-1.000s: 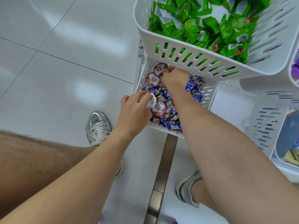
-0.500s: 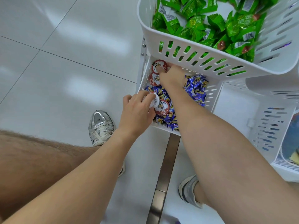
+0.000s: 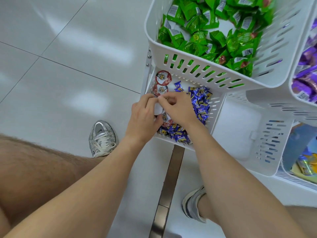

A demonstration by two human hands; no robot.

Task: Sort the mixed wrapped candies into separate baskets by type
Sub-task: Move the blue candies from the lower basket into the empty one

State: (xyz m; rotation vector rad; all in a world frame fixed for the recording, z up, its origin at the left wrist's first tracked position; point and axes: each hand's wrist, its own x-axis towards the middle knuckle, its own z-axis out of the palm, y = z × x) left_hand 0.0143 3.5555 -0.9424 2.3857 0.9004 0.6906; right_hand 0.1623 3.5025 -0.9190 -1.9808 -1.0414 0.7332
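Both hands are down in the lower basket (image 3: 216,107), the mixed one. The left hand (image 3: 143,117) is curled round a white cup (image 3: 158,109), which sits on its side or upside down so no lid shows. The right hand (image 3: 178,109) has thumb and forefinger pinched together at that cup's upper edge; it looks like a grip on the same cup, but anything else between the fingers is hidden. Jelly cups with red lids (image 3: 163,77): 2 lie free in the back-left corner, touching each other, and 1 more (image 3: 166,120) is partly under the hands. With the held one that makes 4 visible; others may be buried. Blue wrapped candies (image 3: 199,102): one loose pile along the right and front of the basket, too many to count, dozens. 1 lone blue candy (image 3: 177,85) lies apart near the back. The cups are probably light, thin rigid plastic with a foil lid, smooth, and will likely slip if several are stacked in one palm. I would take them by the side wall or rim and avoid pressing the lid, which could dent or peel. The blue ones are probably light, crinkly and stiff inside; pinch the twisted ends or scoop a handful. The upper basket (image 3: 188,66) holds only green candies (image 3: 205,36), many, uncounted. Purple candies (image 3: 305,78) fill a basket at the right edge. A silver shoe (image 3: 102,138) is on the floor tiles (image 3: 68,83).
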